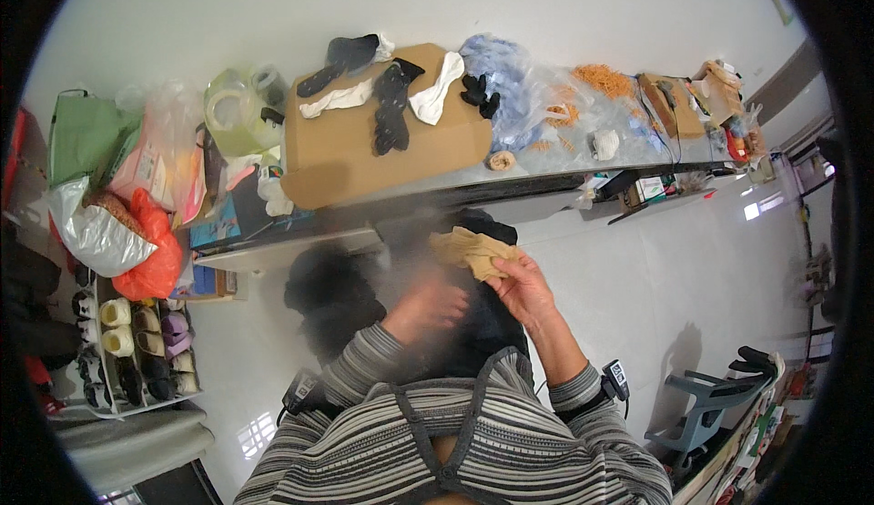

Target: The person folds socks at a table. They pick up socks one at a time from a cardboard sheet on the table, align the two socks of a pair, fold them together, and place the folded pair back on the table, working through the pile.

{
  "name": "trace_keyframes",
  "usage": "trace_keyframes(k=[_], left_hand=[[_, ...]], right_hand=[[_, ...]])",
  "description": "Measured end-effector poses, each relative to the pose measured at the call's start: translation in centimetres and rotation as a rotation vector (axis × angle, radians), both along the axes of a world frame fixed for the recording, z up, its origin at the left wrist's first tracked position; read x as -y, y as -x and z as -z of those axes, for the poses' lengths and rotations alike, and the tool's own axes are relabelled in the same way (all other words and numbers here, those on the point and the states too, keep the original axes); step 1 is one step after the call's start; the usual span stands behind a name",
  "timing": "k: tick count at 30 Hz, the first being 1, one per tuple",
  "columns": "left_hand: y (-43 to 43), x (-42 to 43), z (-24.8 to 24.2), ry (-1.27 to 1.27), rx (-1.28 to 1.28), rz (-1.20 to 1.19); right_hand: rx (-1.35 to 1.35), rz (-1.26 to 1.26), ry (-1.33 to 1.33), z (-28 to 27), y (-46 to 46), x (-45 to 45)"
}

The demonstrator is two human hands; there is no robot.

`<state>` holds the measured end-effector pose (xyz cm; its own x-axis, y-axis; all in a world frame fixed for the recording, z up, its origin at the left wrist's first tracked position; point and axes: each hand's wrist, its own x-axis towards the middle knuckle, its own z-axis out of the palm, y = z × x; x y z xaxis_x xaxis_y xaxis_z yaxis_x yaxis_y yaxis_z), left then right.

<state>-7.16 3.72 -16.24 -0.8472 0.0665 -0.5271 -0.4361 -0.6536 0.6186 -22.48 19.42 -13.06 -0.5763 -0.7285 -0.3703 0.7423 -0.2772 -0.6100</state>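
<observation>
My right hand [522,286] pinches a crumpled tan cloth [476,251], perhaps a sock, by its right end, above my lap. Below and left of the cloth is my left hand [427,307], partly blurred; whether it holds anything cannot be told. Across the table lies a flat brown cardboard sheet [328,156]. On it are a white sock [437,92], another white sock [338,98] and a dark sock [391,109]; more dark fabric [348,54] lies at its upper edge. A small black bundle [480,95] is just right of the cardboard.
A blue plastic bag [502,81], orange pieces [601,81] and a tape roll [500,160] lie along the table. Bags, including a red plastic bag [151,252], crowd the left side above a shoe rack [147,396]. A grey-blue plastic chair [703,402] stands at lower right.
</observation>
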Motion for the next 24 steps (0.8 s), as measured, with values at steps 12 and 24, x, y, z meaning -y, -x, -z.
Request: trace_keyframes(k=[12,24], left_hand=[[0.8,1.7,-1.6,-0.391,-0.241,-0.483],[0.2,0.9,-2.1,-0.258,-0.437,-0.407]], right_hand=[[-0.706,-0.424,-0.021,-1.9,-2.7,0.4],[-1.688,-0.154,-0.405,-4.4,-3.1,3.1]])
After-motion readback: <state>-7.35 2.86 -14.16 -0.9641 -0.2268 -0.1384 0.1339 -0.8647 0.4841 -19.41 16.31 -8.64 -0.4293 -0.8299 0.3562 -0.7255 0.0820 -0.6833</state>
